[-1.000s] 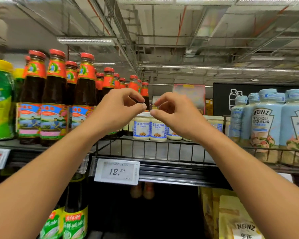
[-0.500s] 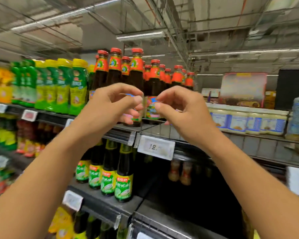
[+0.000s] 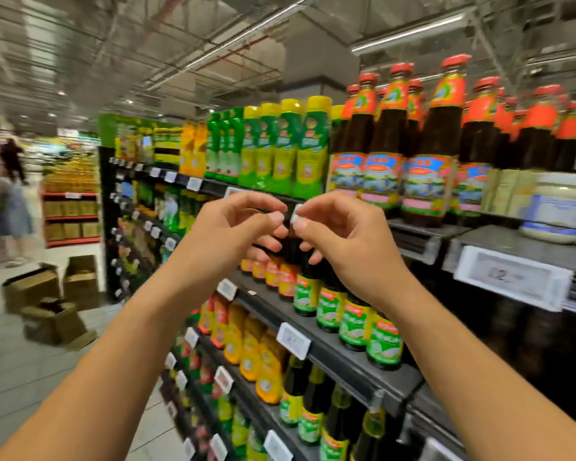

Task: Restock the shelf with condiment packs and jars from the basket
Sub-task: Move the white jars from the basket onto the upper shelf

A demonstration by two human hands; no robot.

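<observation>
My left hand [image 3: 233, 227] and my right hand [image 3: 346, 237] are raised side by side in front of the shelf [image 3: 423, 241], thumb and forefinger pinched, the fingertips of the two hands almost touching. I see nothing held in either. Behind them stand dark sauce bottles with orange-red caps [image 3: 426, 154] on the upper shelf, with white jars [image 3: 559, 207] to their right. Green and yellow squeeze bottles [image 3: 286, 151] fill the shelf to the left. No basket is in view.
Dark bottles with green labels [image 3: 356, 324] and orange-yellow packs [image 3: 250, 354] line the lower shelves. A white price tag [image 3: 509, 277] hangs at right. Open cardboard boxes [image 3: 47, 294] lie on the aisle floor at left, where a person [image 3: 7, 207] stands farther off.
The view has swung left along the shelf, so the white jars slid to the right edge and the aisle appeared. Both hands stay pinched together in front of me.
</observation>
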